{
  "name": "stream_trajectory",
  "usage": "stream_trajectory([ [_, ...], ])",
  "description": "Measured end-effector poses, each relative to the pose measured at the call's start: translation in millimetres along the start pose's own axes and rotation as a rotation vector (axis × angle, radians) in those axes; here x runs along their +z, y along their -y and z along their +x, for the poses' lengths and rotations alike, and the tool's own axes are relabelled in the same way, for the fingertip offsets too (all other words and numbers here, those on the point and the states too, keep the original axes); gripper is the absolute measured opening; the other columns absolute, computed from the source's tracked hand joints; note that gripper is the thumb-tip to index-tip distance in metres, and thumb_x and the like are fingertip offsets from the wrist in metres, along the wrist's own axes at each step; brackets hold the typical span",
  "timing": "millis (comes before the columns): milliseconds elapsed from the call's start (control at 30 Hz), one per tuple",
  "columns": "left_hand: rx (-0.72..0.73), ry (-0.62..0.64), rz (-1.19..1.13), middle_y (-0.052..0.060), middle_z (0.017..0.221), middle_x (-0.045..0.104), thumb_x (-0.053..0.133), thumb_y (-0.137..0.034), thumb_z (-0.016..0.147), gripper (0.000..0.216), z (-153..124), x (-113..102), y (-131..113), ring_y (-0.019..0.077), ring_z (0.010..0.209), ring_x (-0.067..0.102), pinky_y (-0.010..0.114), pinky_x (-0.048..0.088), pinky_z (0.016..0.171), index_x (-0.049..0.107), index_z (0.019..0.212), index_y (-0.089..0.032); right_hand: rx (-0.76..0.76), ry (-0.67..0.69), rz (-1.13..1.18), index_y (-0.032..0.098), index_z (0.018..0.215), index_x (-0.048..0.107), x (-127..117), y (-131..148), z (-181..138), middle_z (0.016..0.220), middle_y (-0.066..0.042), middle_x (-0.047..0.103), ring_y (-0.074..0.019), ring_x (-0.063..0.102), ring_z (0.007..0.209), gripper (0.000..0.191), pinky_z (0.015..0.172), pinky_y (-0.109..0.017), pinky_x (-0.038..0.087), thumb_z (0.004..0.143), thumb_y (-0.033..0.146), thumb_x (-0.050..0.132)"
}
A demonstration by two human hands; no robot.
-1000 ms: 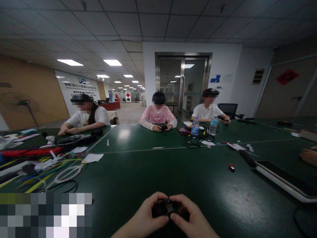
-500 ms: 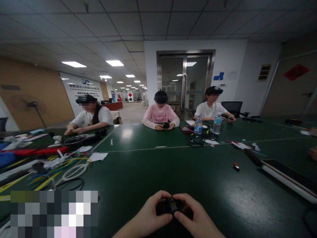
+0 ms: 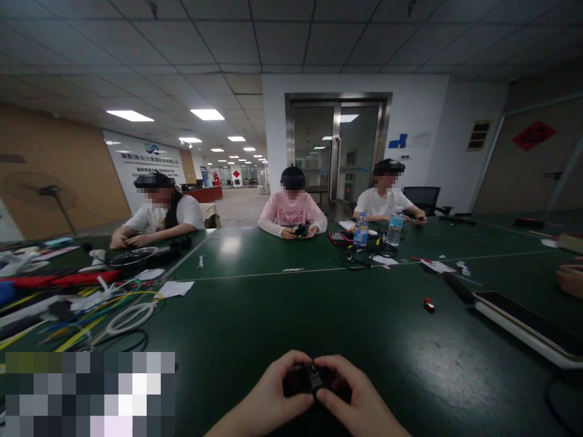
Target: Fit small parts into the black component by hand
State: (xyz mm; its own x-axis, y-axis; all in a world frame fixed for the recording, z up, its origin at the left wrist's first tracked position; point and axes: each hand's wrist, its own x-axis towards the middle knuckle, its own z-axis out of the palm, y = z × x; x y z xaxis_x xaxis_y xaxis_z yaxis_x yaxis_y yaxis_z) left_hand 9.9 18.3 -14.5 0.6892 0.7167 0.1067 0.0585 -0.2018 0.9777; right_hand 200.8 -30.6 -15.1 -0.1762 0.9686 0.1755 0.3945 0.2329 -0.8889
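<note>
Between my two hands, low in the middle of the head view, is a small black blocky object (image 3: 314, 377) with a lighter face and a yellowish mark; its exact kind does not show. My left hand (image 3: 280, 385) grips it from the left, thumb below and index finger above. From the other side my right hand (image 3: 348, 391) closes on it with thumb and fingertips. The thumbs nearly meet at its near edge. My curled fingers and their shadow hide the rest of it. Both hands are just above the dark green table (image 3: 237, 321).
Tangled cables (image 3: 130, 318) and tools lie on the left. At right are a small red-and-black item (image 3: 429, 304) and a white-edged flat device (image 3: 528, 328). Two water bottles (image 3: 361, 229) stand farther back. Three people sit across the table; another person's hand (image 3: 571, 279) shows at the right edge.
The whole view has shifted slightly, so the surroundings sit a little farther left. My hands keep nearly the same hold on the black object. The hand at the right edge shows more.
</note>
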Motion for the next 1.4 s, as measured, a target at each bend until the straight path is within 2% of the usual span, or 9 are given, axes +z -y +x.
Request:
stream_trajectory([
  [600, 0.014, 0.002, 0.002, 0.006, 0.105, 0.063, 0.065, -0.011, 0.071, 0.042, 1, 0, 3, 0.0234, 0.099, 0.06, 0.035, 0.046, 0.084, 0.05, 0.111, -0.019, 0.001, 0.004, -0.032, 0.025, 0.108, 0.061, -2, 0, 0, 0.102, -0.004, 0.066, -0.0211, 0.061, 0.088, 0.032, 0.078, -0.032, 0.049, 0.076, 0.025, 0.061],
  [733, 0.022, -0.005, 0.008, 0.007, 0.108, 0.062, 0.065, -0.01, 0.069, 0.047, 1, 0, 3, 0.0242, 0.102, 0.059, 0.036, 0.045, 0.087, 0.049, 0.112, -0.019, -0.019, 0.011, -0.024, 0.025, 0.108, 0.061, -3, 0, 1, 0.102, -0.004, 0.066, -0.0207, 0.062, 0.087, 0.031, 0.076, -0.031, 0.049, 0.077, 0.026, 0.061],
  [967, -0.019, -0.005, 0.081, 0.006, 0.1, 0.064, 0.064, -0.01, 0.069, 0.042, 1, 0, 4, 0.0232, 0.093, 0.061, 0.032, 0.046, 0.078, 0.052, 0.109, -0.017, -0.065, 0.026, -0.014, 0.026, 0.106, 0.062, -3, -3, 2, 0.101, -0.004, 0.064, -0.0199, 0.062, 0.085, 0.028, 0.072, -0.029, 0.048, 0.078, 0.025, 0.061],
  [1200, 0.015, -0.03, 0.066, 0.004, 0.101, 0.062, 0.065, -0.012, 0.07, 0.042, 0, 0, 1, 0.0222, 0.094, 0.059, 0.032, 0.045, 0.081, 0.053, 0.109, -0.018, -0.096, -0.002, 0.021, 0.027, 0.107, 0.063, -2, -3, 1, 0.103, -0.005, 0.064, -0.0218, 0.061, 0.091, 0.028, 0.076, -0.031, 0.048, 0.078, 0.026, 0.061],
  [1400, 0.043, -0.018, 0.049, 0.005, 0.103, 0.061, 0.064, -0.01, 0.069, 0.049, 2, 0, 12, 0.0221, 0.094, 0.059, 0.032, 0.046, 0.079, 0.048, 0.114, -0.019, -0.109, -0.006, 0.026, 0.026, 0.099, 0.066, -1, -8, 3, 0.105, -0.006, 0.062, -0.0213, 0.062, 0.09, 0.021, 0.073, -0.029, 0.049, 0.078, 0.025, 0.061],
])
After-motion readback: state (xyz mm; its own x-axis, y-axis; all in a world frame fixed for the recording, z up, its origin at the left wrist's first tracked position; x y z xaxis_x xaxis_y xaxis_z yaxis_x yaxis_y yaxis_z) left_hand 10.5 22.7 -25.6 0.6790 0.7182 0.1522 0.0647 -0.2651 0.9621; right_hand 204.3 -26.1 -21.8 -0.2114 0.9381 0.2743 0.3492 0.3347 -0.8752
